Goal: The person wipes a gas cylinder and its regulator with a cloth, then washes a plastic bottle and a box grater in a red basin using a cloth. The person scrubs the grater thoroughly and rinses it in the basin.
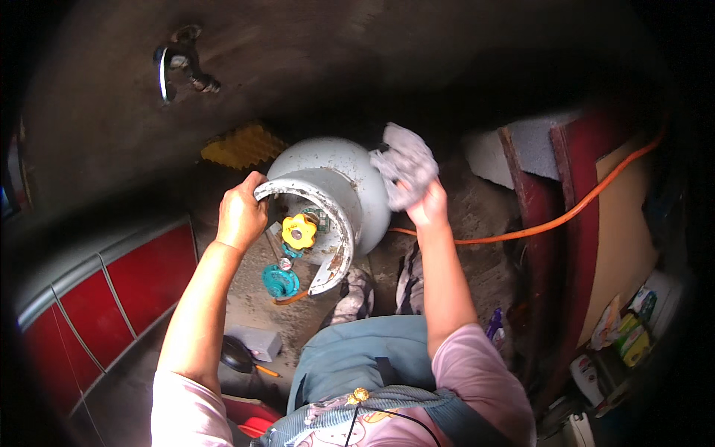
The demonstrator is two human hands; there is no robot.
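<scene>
A grey gas cylinder (371, 190) with worn, chipped paint leans on the floor in front of my feet. My left hand (244, 209) grips the rim of its collar (346, 223) on the left side. Inside the collar sit a yellow valve handwheel (299, 231) and, joined below it, a teal gas regulator (280, 281) with a small gauge. My right hand (429, 200) holds a crumpled greyish-white cloth (406, 162) beside the cylinder's right flank. Whether the cloth touches the metal I cannot tell.
An orange gas hose (525, 232) runs from behind the cylinder to the upper right. Red panels (148, 274) stand at left, red-edged boards (581, 167) at right. A yellow egg tray (244, 146) lies behind the cylinder. A tap (187, 61) juts from above. A grey block (258, 342) rests at lower left.
</scene>
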